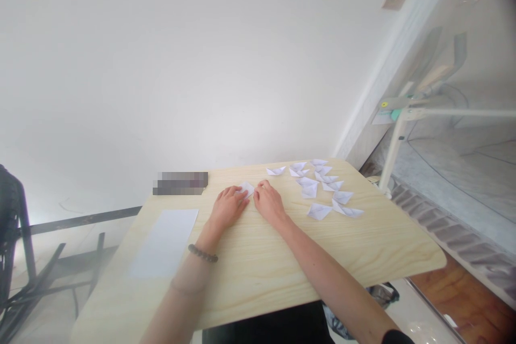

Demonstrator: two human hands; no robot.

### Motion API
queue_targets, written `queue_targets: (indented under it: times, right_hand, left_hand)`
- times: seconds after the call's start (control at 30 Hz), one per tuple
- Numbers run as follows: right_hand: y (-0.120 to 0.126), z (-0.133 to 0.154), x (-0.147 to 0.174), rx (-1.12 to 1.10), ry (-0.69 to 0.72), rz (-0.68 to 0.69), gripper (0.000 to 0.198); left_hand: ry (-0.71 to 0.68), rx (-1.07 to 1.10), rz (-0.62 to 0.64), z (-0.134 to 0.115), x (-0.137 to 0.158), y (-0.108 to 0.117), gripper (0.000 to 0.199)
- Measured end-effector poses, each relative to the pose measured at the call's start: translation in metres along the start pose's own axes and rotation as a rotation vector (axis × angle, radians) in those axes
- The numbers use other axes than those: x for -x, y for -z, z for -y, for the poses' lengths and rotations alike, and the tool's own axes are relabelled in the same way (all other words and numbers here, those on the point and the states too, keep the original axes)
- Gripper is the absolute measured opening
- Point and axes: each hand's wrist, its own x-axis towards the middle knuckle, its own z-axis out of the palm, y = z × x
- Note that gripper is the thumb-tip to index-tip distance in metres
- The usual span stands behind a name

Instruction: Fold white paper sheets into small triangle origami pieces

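A small piece of folded white paper (247,188) lies on the table between my two hands. My left hand (229,205), with a dark beaded bracelet on the wrist, rests over its left side with the fingers laid along it. At its right corner my right hand (268,200) pinches the paper's edge with curled fingers. To the right, several folded white paper boats (321,211) are spread over the table. On the left lies a flat stack or sheet of white paper (167,242).
The light wooden table (242,290) stands against a white wall. A blurred-out object (180,183) sits at its back left. There is a black chair (16,236) at the left and a white metal frame (397,150) beyond the table's right side.
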Motion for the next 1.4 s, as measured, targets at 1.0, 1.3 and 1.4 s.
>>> queue_targets:
  times: [1.0, 1.3, 1.4]
  right_hand:
    - [-0.001, -0.003, 0.001, -0.139, 0.064, -0.028, 0.032]
    - [-0.01, -0.011, -0.003, -0.332, 0.057, -0.078, 0.027]
    - [-0.012, -0.012, -0.004, -0.355, 0.044, -0.104, 0.022]
  left_hand:
    - [0.056, 0.016, -0.101, 0.003, -0.004, -0.008, 0.029]
    - [0.003, 0.095, -0.13, 0.007, -0.004, -0.007, 0.031]
    - [-0.002, 0.118, -0.13, 0.006, -0.004, -0.005, 0.032]
